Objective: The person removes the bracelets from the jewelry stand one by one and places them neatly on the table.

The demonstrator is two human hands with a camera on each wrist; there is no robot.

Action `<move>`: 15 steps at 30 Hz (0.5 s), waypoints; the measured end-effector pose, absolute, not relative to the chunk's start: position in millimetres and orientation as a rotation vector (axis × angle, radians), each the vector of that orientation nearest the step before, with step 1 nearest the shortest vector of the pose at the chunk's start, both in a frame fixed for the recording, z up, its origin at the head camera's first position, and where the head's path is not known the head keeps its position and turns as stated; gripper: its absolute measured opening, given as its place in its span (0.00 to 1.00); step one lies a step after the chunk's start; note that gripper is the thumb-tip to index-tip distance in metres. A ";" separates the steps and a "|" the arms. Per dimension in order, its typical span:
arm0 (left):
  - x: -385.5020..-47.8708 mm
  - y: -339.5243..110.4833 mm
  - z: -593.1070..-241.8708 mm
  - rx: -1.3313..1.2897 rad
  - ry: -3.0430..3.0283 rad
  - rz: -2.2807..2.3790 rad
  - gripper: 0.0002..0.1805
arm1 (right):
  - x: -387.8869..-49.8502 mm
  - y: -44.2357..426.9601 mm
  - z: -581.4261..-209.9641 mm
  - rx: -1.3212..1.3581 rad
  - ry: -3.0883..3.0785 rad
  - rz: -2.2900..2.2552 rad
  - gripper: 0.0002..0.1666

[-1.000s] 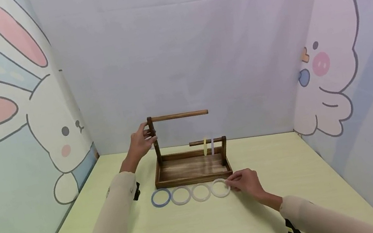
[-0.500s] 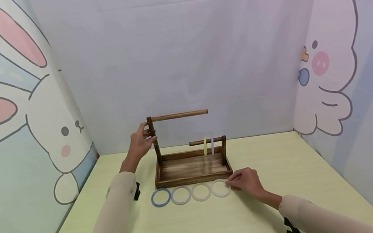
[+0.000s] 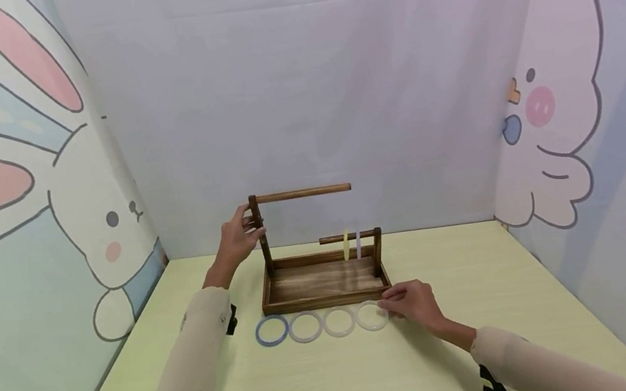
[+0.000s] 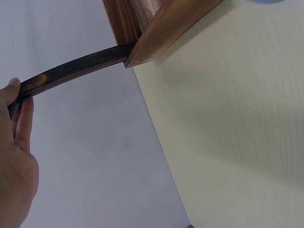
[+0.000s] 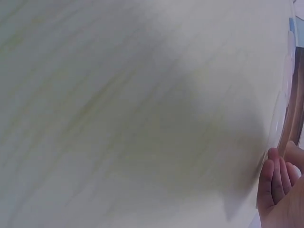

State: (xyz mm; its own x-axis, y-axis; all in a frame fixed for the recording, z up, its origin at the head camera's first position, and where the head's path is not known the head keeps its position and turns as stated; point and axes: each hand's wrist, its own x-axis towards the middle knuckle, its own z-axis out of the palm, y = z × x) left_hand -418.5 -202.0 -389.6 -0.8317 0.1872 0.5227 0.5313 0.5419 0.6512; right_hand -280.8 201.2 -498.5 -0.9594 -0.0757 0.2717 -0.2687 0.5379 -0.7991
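Note:
A dark wooden bangle rack [image 3: 325, 301] with a tray base stands mid-table. My left hand [image 3: 234, 241] holds its tall left post [image 4: 71, 69], thumb and fingers on opposite sides near the top. In front of the tray lies a row of bangles: a blue one [image 3: 258, 333], two pale ones, and a whitish bangle [image 3: 372, 329] at the right end. My right hand [image 3: 414, 303] pinches that whitish bangle by its right edge, flat at table level. In the right wrist view the fingertips [image 5: 272, 153] meet at the bangle's edge.
Hanging on the rack's short lower bar [image 3: 330, 240] are a yellow bangle [image 3: 346, 245] and a lilac bangle [image 3: 359, 245]. The long upper bar [image 3: 303, 193] reaches right from the post. Cloth walls with cartoon animals enclose the pale yellow table [image 3: 322, 389].
The view has shifted very slightly. Both hands keep their places on the post and the whitish bangle.

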 end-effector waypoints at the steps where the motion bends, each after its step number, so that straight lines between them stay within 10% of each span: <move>1: -418.6 -201.8 -389.6 -0.586 -2.390 -1.206 0.36 | -281.7 200.7 -497.2 0.281 -2.570 1.356 0.07; 15: -417.4 -202.5 -388.8 -0.568 -2.409 -1.205 0.36 | -292.7 180.8 -475.9 0.322 -2.477 1.260 0.12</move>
